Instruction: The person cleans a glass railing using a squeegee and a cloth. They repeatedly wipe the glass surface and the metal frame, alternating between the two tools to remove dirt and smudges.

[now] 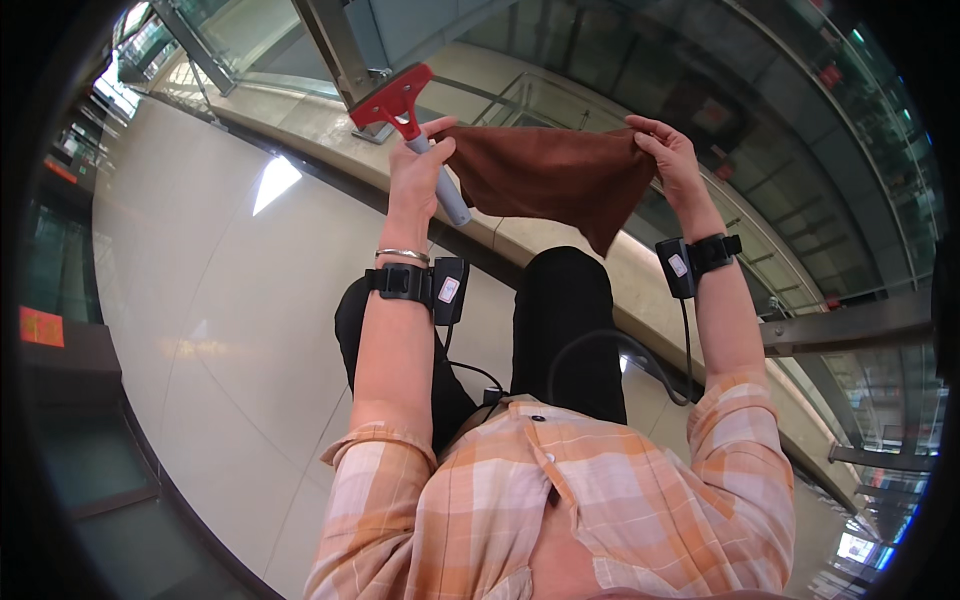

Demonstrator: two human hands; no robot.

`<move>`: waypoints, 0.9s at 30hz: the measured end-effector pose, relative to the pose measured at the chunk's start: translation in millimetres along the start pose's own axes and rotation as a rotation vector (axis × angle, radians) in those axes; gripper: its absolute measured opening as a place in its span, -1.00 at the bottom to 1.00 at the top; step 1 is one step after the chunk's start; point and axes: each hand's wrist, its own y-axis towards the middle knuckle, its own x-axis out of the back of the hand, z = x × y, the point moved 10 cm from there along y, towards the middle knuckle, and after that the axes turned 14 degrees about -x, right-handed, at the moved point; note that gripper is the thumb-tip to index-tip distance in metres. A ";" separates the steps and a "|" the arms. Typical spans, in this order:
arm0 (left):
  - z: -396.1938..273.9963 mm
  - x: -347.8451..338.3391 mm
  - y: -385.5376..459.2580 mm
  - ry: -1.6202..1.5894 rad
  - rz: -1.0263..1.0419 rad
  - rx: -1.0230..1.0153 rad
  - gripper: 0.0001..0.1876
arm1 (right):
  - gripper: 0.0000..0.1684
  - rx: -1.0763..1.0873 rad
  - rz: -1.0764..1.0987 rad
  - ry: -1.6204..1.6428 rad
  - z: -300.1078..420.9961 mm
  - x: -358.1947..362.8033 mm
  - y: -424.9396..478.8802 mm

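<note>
A brown cloth hangs stretched between my two hands, its lower edge drooping to a point near the right side. My left hand pinches the cloth's left upper corner between thumb and finger. The same hand also holds a scraper with a red head and a grey handle; the head points up and away, and the handle crosses the palm. At the cloth's right upper corner, my right hand grips the fabric with thumb and fingers.
Beyond the cloth runs a glass balustrade with metal posts, set on a pale stone ledge. Glossy tiles cover the floor at left. Black devices with cables are strapped to both wrists. A metal rail lies at right.
</note>
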 end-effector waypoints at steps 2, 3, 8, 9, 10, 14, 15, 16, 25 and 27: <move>-4.0 -0.9 0.6 0.101 0.057 -0.040 -0.62 | -0.64 -0.002 0.002 -0.086 2.4 -2.0 -4.9; -4.7 -3.1 0.1 0.139 0.090 -0.027 -0.62 | -0.65 -0.001 0.000 -0.129 3.5 -1.4 -6.5; -14.6 -10.7 -1.9 0.312 0.197 -0.023 -0.55 | -0.60 0.040 0.005 -0.281 9.4 1.0 -9.3; -17.3 -11.2 -1.2 0.347 0.205 -0.042 -0.55 | -0.59 0.060 0.003 -0.300 11.9 -0.6 -11.4; -18.5 -8.6 -0.9 0.410 0.185 -0.040 -0.56 | -0.60 0.063 0.019 -0.328 11.5 -3.8 -12.8; -18.9 8.2 1.5 0.652 0.056 -0.025 -0.65 | -0.62 0.093 0.007 -0.487 7.8 -11.0 -16.1; -16.8 13.7 1.4 0.710 0.011 -0.018 -0.68 | -0.61 0.103 -0.016 -0.537 6.9 -12.3 -17.2; -17.7 16.1 2.1 0.767 0.001 -0.046 -0.71 | -0.62 0.117 -0.047 -0.593 9.3 -15.2 -19.7; -35.0 22.2 -0.1 0.854 -0.122 -0.178 -0.85 | -0.74 0.217 -0.212 -0.714 8.6 -6.7 -15.7; -40.1 18.7 -0.1 0.888 -0.102 -0.178 -0.87 | -0.78 0.210 -0.251 -0.659 3.7 3.4 -9.2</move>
